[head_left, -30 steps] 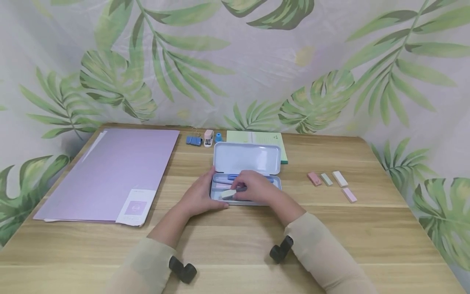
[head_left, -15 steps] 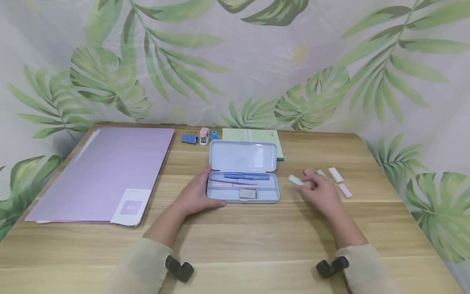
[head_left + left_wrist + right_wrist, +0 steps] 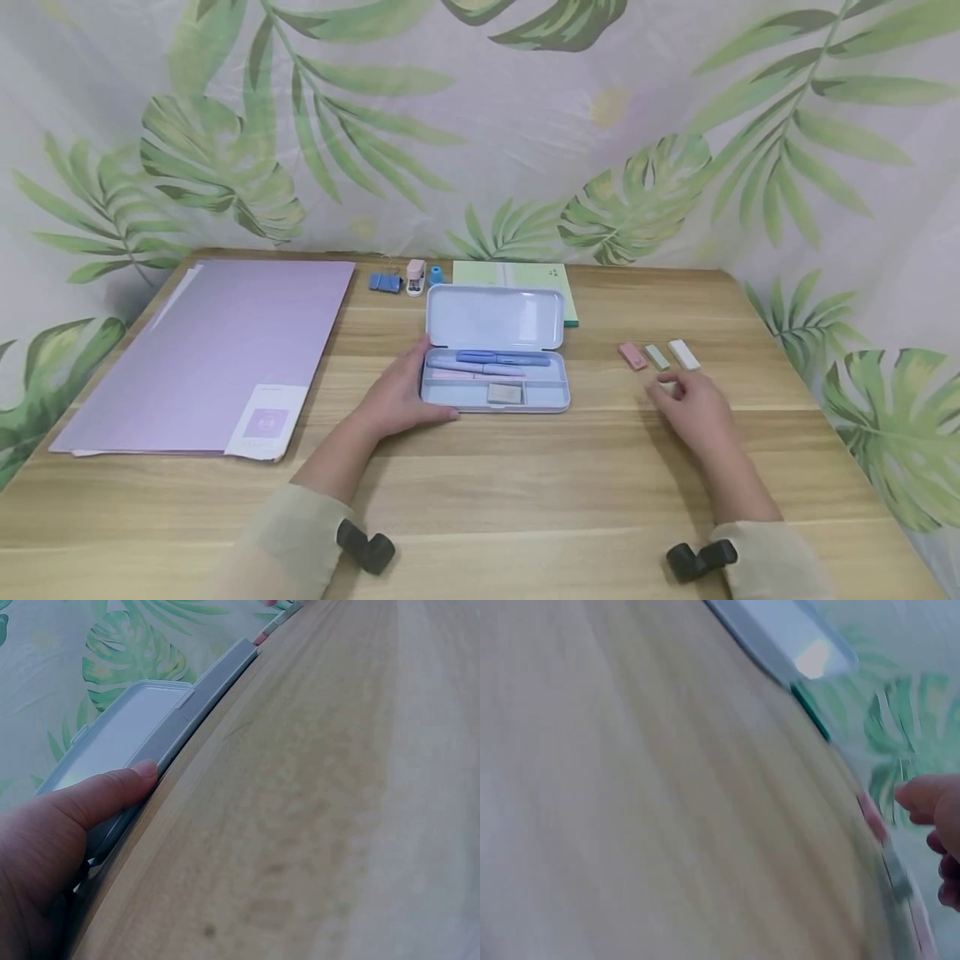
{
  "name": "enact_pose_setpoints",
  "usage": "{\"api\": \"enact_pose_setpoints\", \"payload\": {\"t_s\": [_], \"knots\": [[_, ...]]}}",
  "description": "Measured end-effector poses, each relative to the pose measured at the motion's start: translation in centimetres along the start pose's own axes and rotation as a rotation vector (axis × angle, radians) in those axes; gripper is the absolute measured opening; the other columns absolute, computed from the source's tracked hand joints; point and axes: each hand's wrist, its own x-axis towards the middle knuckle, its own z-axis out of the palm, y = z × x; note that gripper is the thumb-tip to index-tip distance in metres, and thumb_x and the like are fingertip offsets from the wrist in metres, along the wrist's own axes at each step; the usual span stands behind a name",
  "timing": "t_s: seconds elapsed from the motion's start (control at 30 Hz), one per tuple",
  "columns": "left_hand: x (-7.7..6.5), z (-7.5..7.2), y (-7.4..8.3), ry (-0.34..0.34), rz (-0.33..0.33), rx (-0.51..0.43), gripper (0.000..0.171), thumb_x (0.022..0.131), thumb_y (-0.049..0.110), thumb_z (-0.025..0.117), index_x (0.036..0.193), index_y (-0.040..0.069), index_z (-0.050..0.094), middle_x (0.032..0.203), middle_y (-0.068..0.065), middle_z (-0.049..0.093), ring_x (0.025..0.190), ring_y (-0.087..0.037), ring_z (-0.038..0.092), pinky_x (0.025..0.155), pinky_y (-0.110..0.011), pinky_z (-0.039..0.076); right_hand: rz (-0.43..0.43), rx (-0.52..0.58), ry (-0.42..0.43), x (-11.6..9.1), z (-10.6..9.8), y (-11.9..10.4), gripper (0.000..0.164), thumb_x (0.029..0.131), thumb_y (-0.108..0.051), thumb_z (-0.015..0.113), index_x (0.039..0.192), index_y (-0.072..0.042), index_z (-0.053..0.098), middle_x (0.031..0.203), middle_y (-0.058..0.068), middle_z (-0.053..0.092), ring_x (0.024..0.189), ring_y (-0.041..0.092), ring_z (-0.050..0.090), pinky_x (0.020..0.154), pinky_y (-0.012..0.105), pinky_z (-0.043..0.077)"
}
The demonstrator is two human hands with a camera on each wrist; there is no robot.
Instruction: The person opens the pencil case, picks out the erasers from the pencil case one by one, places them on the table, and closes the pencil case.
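Note:
A light-blue tin pencil case [image 3: 551,396] lies with its lid up in the head view. In it are a blue pen [image 3: 502,358], paler slim pens and a greyish eraser [image 3: 506,393] in a front compartment. My left hand [image 3: 393,396] grips the case's left end, thumb along the front edge. Over at the right, my right hand [image 3: 697,412] hovers by the erasers, fingers loosely bent. A pale eraser [image 3: 667,387] shows partly below its fingertips, seemingly on the table. Behind it lie a pink eraser [image 3: 632,356], a green eraser [image 3: 657,357] and a white eraser [image 3: 683,354].
A large lavender folder [image 3: 225,350] covers the table's left side. Behind the case stand a blue binder clip [image 3: 386,283], a pink mini stapler [image 3: 416,277], a small blue item [image 3: 436,275] and a green notebook [image 3: 480,272]. A leaf-patterned curtain [image 3: 517,125] hangs behind.
My right hand has carried a pale eraser out of the case to the right, beside the other erasers, and seems to have let it go. The left hand has kept its grip.

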Motion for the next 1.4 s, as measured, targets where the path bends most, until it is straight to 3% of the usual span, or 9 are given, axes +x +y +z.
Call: {"api": "enact_pose_setpoints", "payload": {"t_s": [0.23, 0.47, 0.6, 0.8, 1.13, 1.4], "knots": [[0.0, -0.1, 0.3, 0.001, 0.005, 0.000, 0.128, 0.064, 0.051, 0.087, 0.157, 0.004, 0.013, 0.158, -0.019, 0.030, 0.145, -0.037, 0.032, 0.118, -0.052, 0.029, -0.356, 0.093, -0.092, 0.8, 3.4, -7.2, 0.020, 0.089, -0.020, 0.070, 0.103, -0.007, 0.074, 0.079, 0.002, 0.062, 0.075, 0.014, 0.053, 0.068, 0.029, 0.045], [0.1, 0.1, 0.5, -0.009, 0.006, -0.003, 0.128, 0.064, 0.050, 0.088, 0.157, 0.006, 0.011, 0.158, -0.018, 0.031, 0.145, -0.036, 0.032, 0.118, -0.051, 0.029, -0.564, -0.087, -0.259, 1.7, 6.3, -12.0, 0.018, 0.089, -0.027, 0.070, 0.101, -0.015, 0.077, 0.091, -0.002, 0.066, 0.085, 0.014, 0.058, 0.078, 0.032, 0.050], [0.2, 0.1, 0.4, -0.003, 0.016, 0.001, 0.128, 0.063, 0.049, 0.088, 0.157, 0.007, 0.012, 0.157, -0.018, 0.033, 0.144, -0.036, 0.034, 0.118, -0.051, 0.031, -0.586, -0.179, -0.302, 2.3, 6.9, -13.0, 0.017, 0.088, -0.027, 0.072, 0.098, -0.015, 0.078, 0.093, -0.001, 0.069, 0.092, 0.015, 0.061, 0.085, 0.035, 0.051], [0.2, -0.2, 0.5, 0.004, 0.022, -0.002, 0.126, 0.063, 0.048, 0.088, 0.157, 0.007, 0.014, 0.157, -0.018, 0.034, 0.143, -0.035, 0.036, 0.117, -0.051, 0.031, -0.612, -0.231, -0.324, 2.8, 7.3, -14.2, 0.015, 0.087, -0.025, 0.073, 0.095, -0.014, 0.079, 0.089, -0.002, 0.069, 0.088, 0.016, 0.063, 0.084, 0.034, 0.051], [-0.2, -0.3, 0.3, -0.013, -0.003, 0.001, 0.127, 0.066, 0.051, 0.086, 0.157, 0.005, 0.012, 0.158, -0.020, 0.030, 0.144, -0.038, 0.032, 0.118, -0.053, 0.030, -0.645, -0.168, -0.353, 2.6, 8.4, -15.4, 0.015, 0.088, -0.025, 0.072, 0.097, -0.014, 0.079, 0.091, -0.001, 0.071, 0.090, 0.015, 0.064, 0.083, 0.032, 0.052], [-0.2, -0.2, 0.2, -0.006, 0.008, -0.008, 0.127, 0.065, 0.050, 0.087, 0.157, 0.006, 0.012, 0.158, -0.020, 0.031, 0.143, -0.038, 0.034, 0.117, -0.053, 0.031, -0.606, -0.220, -0.361, 2.5, 7.9, -15.7, 0.016, 0.086, -0.028, 0.076, 0.096, -0.016, 0.079, 0.090, -0.004, 0.071, 0.088, 0.014, 0.064, 0.081, 0.031, 0.052]]}}
